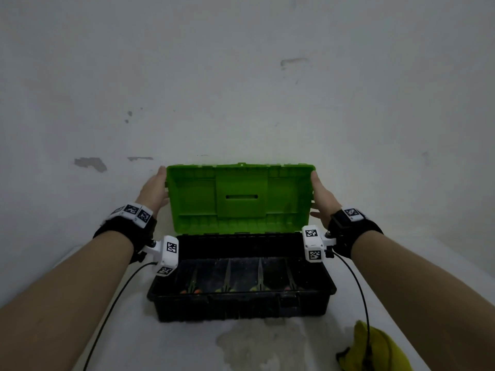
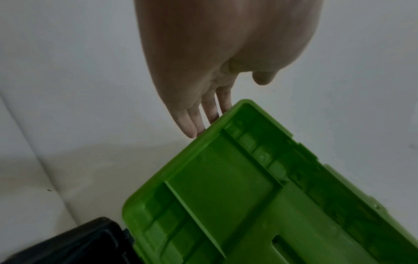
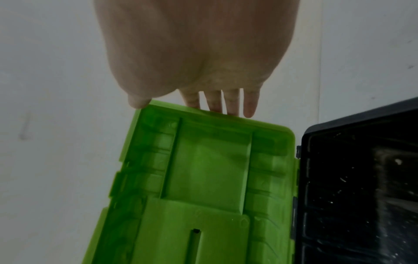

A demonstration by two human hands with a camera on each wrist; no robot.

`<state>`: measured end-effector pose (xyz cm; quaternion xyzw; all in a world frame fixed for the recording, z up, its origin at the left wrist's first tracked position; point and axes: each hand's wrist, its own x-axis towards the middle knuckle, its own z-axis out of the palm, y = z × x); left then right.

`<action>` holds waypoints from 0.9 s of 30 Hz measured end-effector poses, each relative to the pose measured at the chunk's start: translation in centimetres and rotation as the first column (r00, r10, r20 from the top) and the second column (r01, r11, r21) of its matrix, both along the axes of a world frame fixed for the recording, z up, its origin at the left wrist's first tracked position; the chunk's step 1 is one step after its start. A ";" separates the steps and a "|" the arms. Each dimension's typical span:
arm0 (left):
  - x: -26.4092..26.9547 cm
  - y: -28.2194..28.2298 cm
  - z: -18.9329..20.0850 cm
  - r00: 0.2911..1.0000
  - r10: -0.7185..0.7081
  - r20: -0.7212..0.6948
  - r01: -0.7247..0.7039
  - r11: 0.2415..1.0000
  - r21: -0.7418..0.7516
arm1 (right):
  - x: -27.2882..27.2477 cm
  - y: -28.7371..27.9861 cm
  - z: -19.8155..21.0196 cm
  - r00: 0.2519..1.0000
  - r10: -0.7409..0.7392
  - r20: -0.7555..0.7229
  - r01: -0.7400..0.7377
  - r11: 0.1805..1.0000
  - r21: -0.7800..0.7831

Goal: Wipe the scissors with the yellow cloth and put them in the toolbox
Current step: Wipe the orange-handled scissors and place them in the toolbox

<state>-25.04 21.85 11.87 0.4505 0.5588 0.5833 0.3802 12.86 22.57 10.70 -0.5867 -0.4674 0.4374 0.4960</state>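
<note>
The toolbox stands open on the white surface, its black base (image 1: 241,306) toward me and its green lid (image 1: 241,199) raised upright against the wall. Several scissors (image 1: 227,279) with orange and green handles lie side by side in the base. My left hand (image 1: 156,188) lies flat against the lid's left edge, its straight fingers (image 2: 192,117) touching the rim. My right hand (image 1: 321,195) lies against the lid's right edge with fingers (image 3: 233,103) extended along the rim and the thumb at the corner. The yellow cloth (image 1: 380,349) lies crumpled at the bottom right, near my right forearm.
A scuffed white wall (image 1: 241,89) rises directly behind the lid. The white surface (image 1: 187,344) in front of the toolbox bears a pale stain. Black cables run from both wrist cameras along my forearms.
</note>
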 end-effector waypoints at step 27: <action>-2.3 -16.4 -13.1 0.889 0.030 -0.456 -0.023 1.000 0.020 | 1.2 -13.9 -10.6 0.926 0.064 0.371 -0.114 0.987 0.116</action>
